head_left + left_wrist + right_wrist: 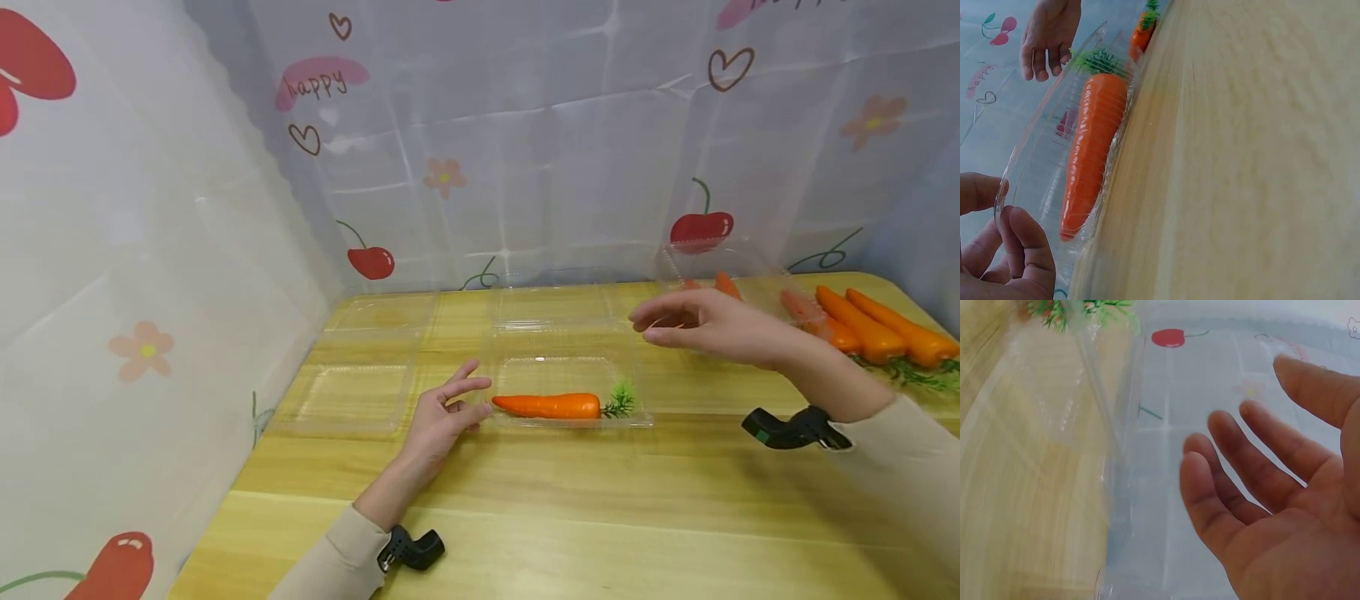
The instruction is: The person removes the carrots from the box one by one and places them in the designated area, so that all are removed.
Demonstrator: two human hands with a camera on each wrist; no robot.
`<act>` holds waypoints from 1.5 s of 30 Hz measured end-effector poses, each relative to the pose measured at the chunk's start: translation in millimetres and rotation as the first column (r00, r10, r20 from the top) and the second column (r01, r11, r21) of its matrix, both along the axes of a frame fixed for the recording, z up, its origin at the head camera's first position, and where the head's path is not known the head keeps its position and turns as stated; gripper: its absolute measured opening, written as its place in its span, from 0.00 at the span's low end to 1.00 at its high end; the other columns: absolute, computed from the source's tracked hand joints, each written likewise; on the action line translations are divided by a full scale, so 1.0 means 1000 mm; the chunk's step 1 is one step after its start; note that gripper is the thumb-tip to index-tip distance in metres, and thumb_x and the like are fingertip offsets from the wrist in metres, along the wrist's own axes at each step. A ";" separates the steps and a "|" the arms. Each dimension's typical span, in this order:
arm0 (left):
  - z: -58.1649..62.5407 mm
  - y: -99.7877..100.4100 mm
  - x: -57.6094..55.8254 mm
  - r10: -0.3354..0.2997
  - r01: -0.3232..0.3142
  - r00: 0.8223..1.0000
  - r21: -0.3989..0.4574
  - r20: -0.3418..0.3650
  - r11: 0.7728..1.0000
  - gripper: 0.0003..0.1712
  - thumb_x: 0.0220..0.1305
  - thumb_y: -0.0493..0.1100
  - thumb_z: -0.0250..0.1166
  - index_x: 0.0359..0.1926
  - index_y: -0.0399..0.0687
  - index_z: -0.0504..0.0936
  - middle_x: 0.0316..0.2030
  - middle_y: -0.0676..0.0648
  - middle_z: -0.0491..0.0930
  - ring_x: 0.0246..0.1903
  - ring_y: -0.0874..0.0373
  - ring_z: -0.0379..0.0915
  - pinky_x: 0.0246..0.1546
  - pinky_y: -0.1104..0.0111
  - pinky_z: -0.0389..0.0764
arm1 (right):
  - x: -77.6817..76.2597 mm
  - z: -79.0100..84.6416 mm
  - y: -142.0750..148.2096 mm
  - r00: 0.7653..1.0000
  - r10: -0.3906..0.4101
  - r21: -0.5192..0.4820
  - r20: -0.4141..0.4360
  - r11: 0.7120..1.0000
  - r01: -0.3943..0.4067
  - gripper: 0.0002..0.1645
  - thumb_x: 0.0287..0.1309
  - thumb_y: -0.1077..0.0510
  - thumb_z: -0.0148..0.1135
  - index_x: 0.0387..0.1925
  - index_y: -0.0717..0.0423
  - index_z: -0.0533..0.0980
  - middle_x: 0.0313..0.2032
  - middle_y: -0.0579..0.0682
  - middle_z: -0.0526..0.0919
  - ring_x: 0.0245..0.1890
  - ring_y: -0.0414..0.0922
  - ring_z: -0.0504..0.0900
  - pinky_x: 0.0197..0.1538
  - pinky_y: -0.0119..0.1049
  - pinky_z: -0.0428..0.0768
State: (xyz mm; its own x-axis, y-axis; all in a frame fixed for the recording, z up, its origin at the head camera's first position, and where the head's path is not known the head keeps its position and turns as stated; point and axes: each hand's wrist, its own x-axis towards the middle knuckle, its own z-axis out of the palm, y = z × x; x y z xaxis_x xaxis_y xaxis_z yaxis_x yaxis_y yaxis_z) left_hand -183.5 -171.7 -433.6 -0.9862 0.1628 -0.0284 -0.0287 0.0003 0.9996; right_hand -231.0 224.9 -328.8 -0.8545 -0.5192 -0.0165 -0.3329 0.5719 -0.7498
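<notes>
An orange carrot with a green leafy top lies along the front wall inside a clear plastic box, whose hinged lid stands open at the back. My left hand is at the box's left side. In the left wrist view, thumb and fingers pinch the thin rim near the carrot's tip. Over the table, right of that box, my right hand hovers with loosely bent fingers. Nothing is between its fingers in the right wrist view.
Another clear plastic box stands open on the left. At the right, several carrots lie on the wooden table, some seen through a third clear lid. A printed sheet hangs along the back and left.
</notes>
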 end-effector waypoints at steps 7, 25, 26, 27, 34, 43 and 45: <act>0.001 0.001 0.000 -0.003 0.003 1.000 0.008 0.002 1.000 0.27 0.61 0.30 0.71 0.61 0.28 0.80 0.79 0.48 0.61 0.18 0.61 0.63 0.31 0.74 0.81 | -0.006 -0.003 -0.014 0.976 0.165 -0.075 0.145 0.985 -0.155 0.22 0.73 0.51 0.61 0.64 0.49 0.77 0.61 0.52 0.81 0.59 0.46 0.81 0.57 0.32 0.82; 0.000 -0.001 -0.001 -0.006 0.006 1.000 0.008 -0.005 1.000 0.26 0.61 0.30 0.71 0.61 0.28 0.80 0.78 0.48 0.62 0.17 0.60 0.63 0.31 0.74 0.82 | -0.029 -0.017 -0.058 0.883 0.273 -0.203 0.383 0.957 -0.208 0.27 0.67 0.56 0.68 0.64 0.61 0.75 0.61 0.59 0.79 0.64 0.55 0.76 0.63 0.37 0.78; 0.000 -0.001 -0.001 -0.006 0.006 1.000 0.009 -0.004 1.000 0.26 0.61 0.30 0.71 0.61 0.28 0.80 0.78 0.48 0.61 0.17 0.60 0.63 0.31 0.74 0.82 | -0.030 -0.018 -0.061 0.881 0.273 -0.199 0.387 0.958 -0.209 0.27 0.67 0.57 0.68 0.64 0.61 0.76 0.61 0.60 0.79 0.64 0.55 0.75 0.63 0.37 0.78; 0.000 -0.001 -0.001 -0.006 0.006 1.000 0.008 -0.004 1.000 0.26 0.61 0.30 0.71 0.61 0.28 0.80 0.78 0.48 0.62 0.17 0.60 0.63 0.31 0.74 0.82 | -0.031 -0.019 -0.064 0.879 0.270 -0.192 0.392 0.959 -0.208 0.27 0.66 0.57 0.69 0.64 0.61 0.76 0.61 0.61 0.79 0.63 0.55 0.75 0.64 0.38 0.78; 0.000 -0.001 0.000 -0.003 0.003 1.000 0.007 -0.001 1.000 0.26 0.61 0.30 0.71 0.61 0.28 0.80 0.79 0.48 0.61 0.18 0.60 0.63 0.31 0.74 0.82 | -0.036 -0.025 -0.081 0.865 0.226 -0.127 0.448 0.974 -0.189 0.29 0.65 0.57 0.70 0.64 0.65 0.75 0.59 0.62 0.80 0.57 0.46 0.80 0.63 0.41 0.79; 0.000 0.001 0.000 -0.002 0.002 1.000 0.006 -0.010 1.000 0.26 0.61 0.30 0.70 0.61 0.27 0.80 0.78 0.48 0.62 0.18 0.60 0.63 0.31 0.74 0.81 | -0.040 -0.034 -0.094 0.835 0.214 -0.058 0.507 0.975 -0.214 0.30 0.62 0.59 0.72 0.62 0.66 0.75 0.56 0.62 0.81 0.48 0.46 0.82 0.56 0.42 0.83; -0.001 0.001 0.000 -0.001 0.001 1.000 0.004 -0.017 1.000 0.26 0.61 0.29 0.70 0.60 0.27 0.80 0.78 0.48 0.62 0.18 0.60 0.63 0.31 0.74 0.81 | -0.041 -0.034 -0.095 0.829 0.218 -0.038 0.516 0.972 -0.232 0.30 0.62 0.59 0.72 0.62 0.66 0.75 0.55 0.62 0.81 0.43 0.45 0.82 0.51 0.41 0.83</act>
